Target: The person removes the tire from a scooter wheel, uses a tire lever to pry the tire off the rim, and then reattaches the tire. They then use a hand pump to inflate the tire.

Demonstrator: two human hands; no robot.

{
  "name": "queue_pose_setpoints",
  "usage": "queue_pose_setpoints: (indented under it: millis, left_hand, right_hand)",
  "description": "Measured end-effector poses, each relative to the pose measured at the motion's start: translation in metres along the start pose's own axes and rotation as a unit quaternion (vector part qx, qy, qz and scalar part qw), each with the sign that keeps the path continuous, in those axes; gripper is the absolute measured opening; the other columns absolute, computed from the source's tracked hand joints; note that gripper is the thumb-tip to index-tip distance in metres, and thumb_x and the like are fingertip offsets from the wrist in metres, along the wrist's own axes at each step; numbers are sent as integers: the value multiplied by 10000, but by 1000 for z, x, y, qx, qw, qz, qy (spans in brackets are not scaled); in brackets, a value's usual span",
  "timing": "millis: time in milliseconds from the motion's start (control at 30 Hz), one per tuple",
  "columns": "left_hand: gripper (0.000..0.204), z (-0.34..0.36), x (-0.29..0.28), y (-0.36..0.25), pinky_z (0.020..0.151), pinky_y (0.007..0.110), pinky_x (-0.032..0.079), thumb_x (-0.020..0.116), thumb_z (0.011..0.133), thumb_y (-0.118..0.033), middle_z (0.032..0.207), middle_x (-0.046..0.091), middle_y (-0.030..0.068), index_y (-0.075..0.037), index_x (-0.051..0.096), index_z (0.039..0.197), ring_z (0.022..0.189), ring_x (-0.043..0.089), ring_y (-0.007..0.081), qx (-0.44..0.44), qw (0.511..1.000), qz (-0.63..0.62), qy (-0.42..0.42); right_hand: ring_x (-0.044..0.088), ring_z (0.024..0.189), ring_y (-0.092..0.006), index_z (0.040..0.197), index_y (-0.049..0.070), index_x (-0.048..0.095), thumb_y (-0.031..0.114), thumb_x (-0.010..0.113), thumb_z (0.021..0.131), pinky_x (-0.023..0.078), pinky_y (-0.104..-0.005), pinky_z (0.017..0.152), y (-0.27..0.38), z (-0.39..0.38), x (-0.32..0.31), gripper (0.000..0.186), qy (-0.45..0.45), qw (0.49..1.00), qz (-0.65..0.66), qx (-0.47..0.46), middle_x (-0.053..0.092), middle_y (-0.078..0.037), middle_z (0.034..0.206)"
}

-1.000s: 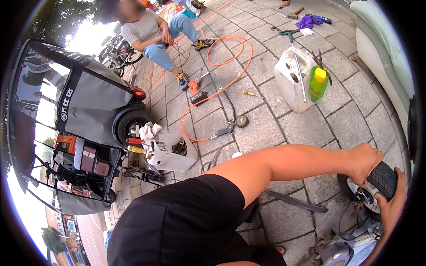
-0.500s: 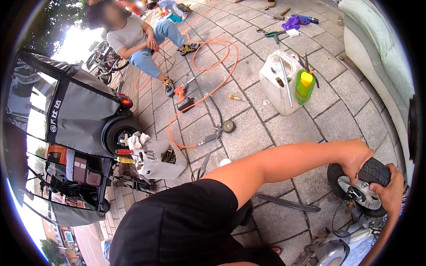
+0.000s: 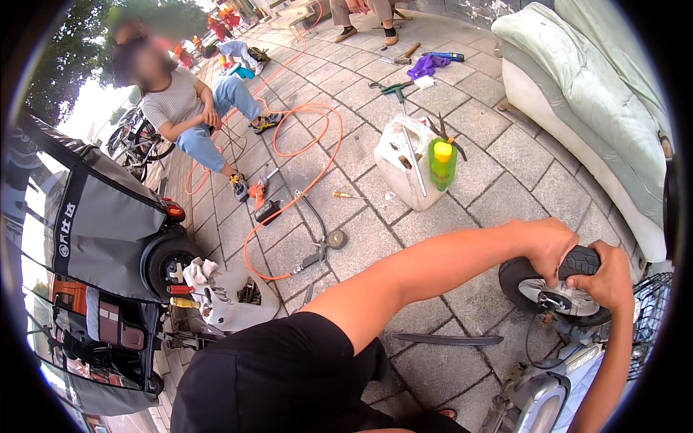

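Observation:
My left hand is closed over the black tyre of a small wheel at the right. On the same tyre, a little to the right, my right hand grips with its thumb across the tread. The wheel has a silver rim and is joined to a grey scooter lying below it. A thin black cable loops down beside the wheel. The fingertips of both hands are partly hidden behind the tyre.
A curved black strip lies on the paving. Cut white jugs, one ahead and one at left, hold tools. An orange hose winds past a drill and a seated person. A pale sofa stands at right.
The view has swung to the right, so the scene sits further left and a black wire basket shows beside the scooter. Both hands keep their hold on the tyre.

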State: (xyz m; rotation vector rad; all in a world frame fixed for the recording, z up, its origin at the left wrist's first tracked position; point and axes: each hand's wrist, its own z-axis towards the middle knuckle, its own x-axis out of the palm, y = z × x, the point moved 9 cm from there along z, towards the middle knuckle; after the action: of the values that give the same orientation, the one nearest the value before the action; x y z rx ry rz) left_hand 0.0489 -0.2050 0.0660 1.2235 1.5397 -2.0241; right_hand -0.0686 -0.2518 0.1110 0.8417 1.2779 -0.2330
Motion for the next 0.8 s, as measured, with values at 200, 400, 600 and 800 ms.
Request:
queue_pose_setpoints:
  millis: [200,400,600,800]
  left_hand:
    - [318,38,5,-47,796,456,618,885,593,-275,866,791,176,-74,808,827,862,779,372,20,990,135,29]
    - [580,42,21,-34,850,479,604,857,732,-322,999,776,233,-1,697,1189,966,760,418,-10,990,132,43]
    - [681,-31,6,-36,886,517,590,850,788,-296,1124,740,264,-45,585,1362,1042,725,468,-35,956,104,-273]
    - [724,-40,31,5,894,503,593,887,700,-288,1116,738,251,-41,605,1320,1053,728,452,-119,948,100,-277]
  right_hand:
    - [729,930,-350,1155,-6,664,171,943,570,557,-430,897,-37,-32,-12,672,33,993,51,100,737,-198,967]
    - [719,892,-417,1088,7,693,299,903,766,565,-475,830,-7,-29,-10,483,-21,997,-57,-41,743,-226,942]
    - [757,887,-395,991,81,757,478,918,707,585,-474,799,-8,-24,-11,515,44,996,-82,-3,776,-193,918]
    - [758,873,-390,966,53,759,529,921,721,587,-470,798,-9,-31,-9,559,39,993,-109,-23,775,-200,896]
